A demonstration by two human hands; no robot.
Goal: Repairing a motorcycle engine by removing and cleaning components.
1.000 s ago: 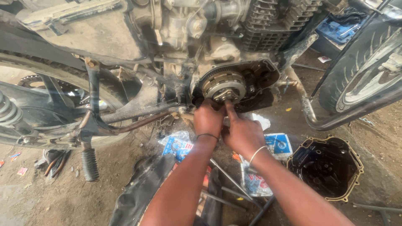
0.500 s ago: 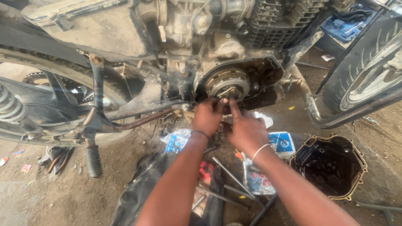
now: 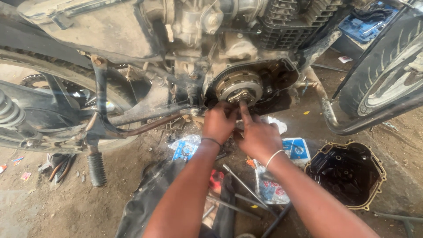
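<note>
Right now both hands sit at the clutch assembly in the open engine case: left hand clenched at its lower edge, right hand pressing an index finger up. Removed black cover lies hollow-side up on the floor, right, with room around.

Both forearms are bare with no sleeves in view, the left hand has a thin dark band around its wrist, the right hand has a thin pale band around its wrist, and neither hand wears a glove.
</note>
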